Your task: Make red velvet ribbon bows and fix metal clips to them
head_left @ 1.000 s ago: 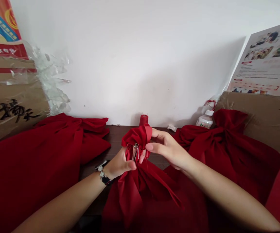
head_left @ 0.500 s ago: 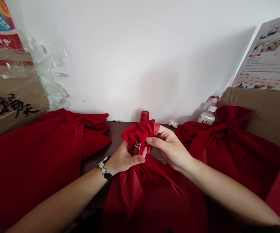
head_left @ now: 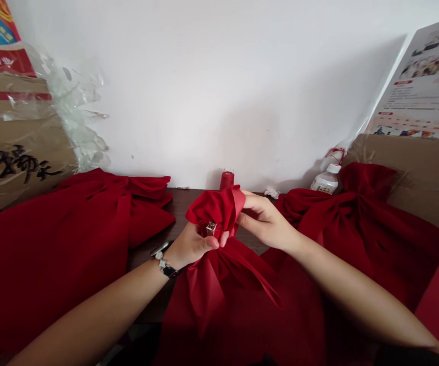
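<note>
1. Gripping the gathered neck of a red cloth bundle (head_left: 219, 290), the left hand (head_left: 192, 246) was closed, with its thumb pressed across the folds and its fingers curled behind them. A black-and-silver wristwatch (head_left: 162, 259) circled that wrist.
2. The right hand (head_left: 265, 221) was curved and nearly closed, its fingertips pinching the upper fold of the same cloth from the opposite side. The two hands almost touched at the neck.
3. A small silver metal clip (head_left: 211, 229) showed among the folds, just above the left thumb. Holding the gather this close to the clip looked like sound handling, since it left the soft cloth little room to slip.
4. The bundle rested on a dark wooden table (head_left: 174, 213), with its loose tails falling toward the person.
5. A second red bundle (head_left: 70, 234) lay to the left and a third (head_left: 364, 239) to the right, each gathered into a large bow-like knot.
6. At the table's back edge stood a red cylinder (head_left: 226, 180), perhaps a spool, and a white plastic bottle (head_left: 326, 180).
7. Farther out were a cardboard sheet with black characters (head_left: 25, 162), clear plastic wrap (head_left: 78, 117), a printed poster (head_left: 421, 86), and a white wall (head_left: 219, 91).
</note>
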`<action>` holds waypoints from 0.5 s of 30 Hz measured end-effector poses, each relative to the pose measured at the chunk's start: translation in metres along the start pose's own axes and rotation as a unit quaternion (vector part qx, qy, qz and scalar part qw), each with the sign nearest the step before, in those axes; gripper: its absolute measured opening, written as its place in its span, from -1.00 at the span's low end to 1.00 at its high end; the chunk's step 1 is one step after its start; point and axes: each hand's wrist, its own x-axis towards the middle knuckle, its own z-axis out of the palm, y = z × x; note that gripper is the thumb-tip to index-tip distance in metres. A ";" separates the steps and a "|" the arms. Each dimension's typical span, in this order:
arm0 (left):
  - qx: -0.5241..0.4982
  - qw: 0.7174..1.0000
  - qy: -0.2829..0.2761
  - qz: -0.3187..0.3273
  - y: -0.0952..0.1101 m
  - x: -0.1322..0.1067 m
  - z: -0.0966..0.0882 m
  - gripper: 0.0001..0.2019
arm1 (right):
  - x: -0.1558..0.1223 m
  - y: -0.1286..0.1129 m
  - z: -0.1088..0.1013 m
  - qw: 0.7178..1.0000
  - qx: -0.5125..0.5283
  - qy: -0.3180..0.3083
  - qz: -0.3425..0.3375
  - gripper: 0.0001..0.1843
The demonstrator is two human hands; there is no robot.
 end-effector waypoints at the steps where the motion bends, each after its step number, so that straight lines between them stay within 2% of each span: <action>1: 0.005 1.000 0.000 -0.001 -0.001 -0.001 0.000 -0.42 | 0.000 0.001 0.000 1.000 -0.026 0.003 -0.007 -0.82; 5: 0.022 1.000 0.000 -0.003 -0.003 -0.001 0.000 -0.41 | -0.001 0.006 -0.003 0.998 -0.064 0.015 -0.002 -0.80; 10: 0.023 0.999 -0.026 -0.009 -0.003 0.000 0.000 -0.41 | -0.001 0.015 -0.004 0.998 0.016 0.046 0.049 -0.68; 15: -0.030 0.999 -0.026 -0.019 -0.003 0.001 0.001 -0.44 | -0.003 0.023 -0.002 0.988 0.103 0.064 0.096 -0.63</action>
